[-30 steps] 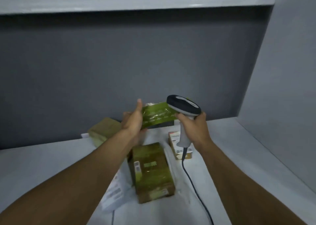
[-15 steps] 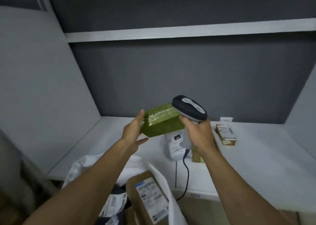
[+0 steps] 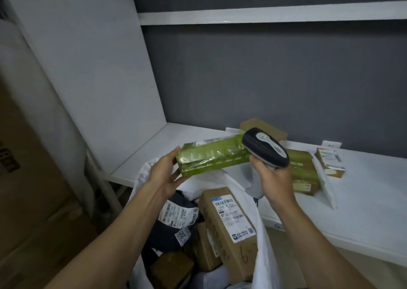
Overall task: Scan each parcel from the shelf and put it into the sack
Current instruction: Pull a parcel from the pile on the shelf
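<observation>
Centre frame, the left hand [image 3: 164, 174] grasps the left end of the green parcel [image 3: 211, 156] in its fingers, holding it above the open sack [image 3: 264, 251] at lower centre. The right hand [image 3: 273, 181] is clenched round the scanner [image 3: 266, 150], whose head sits over the parcel's other end. The scan looks in hand or finishing. Next, the parcel must go down among the sack's boxes [image 3: 229, 218].

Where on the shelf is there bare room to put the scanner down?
Bare: the left end of the shelf, between the side panel and the sack; also front right, beyond the small labelled box. Crowded: behind the right hand, where parcels cluster.
</observation>
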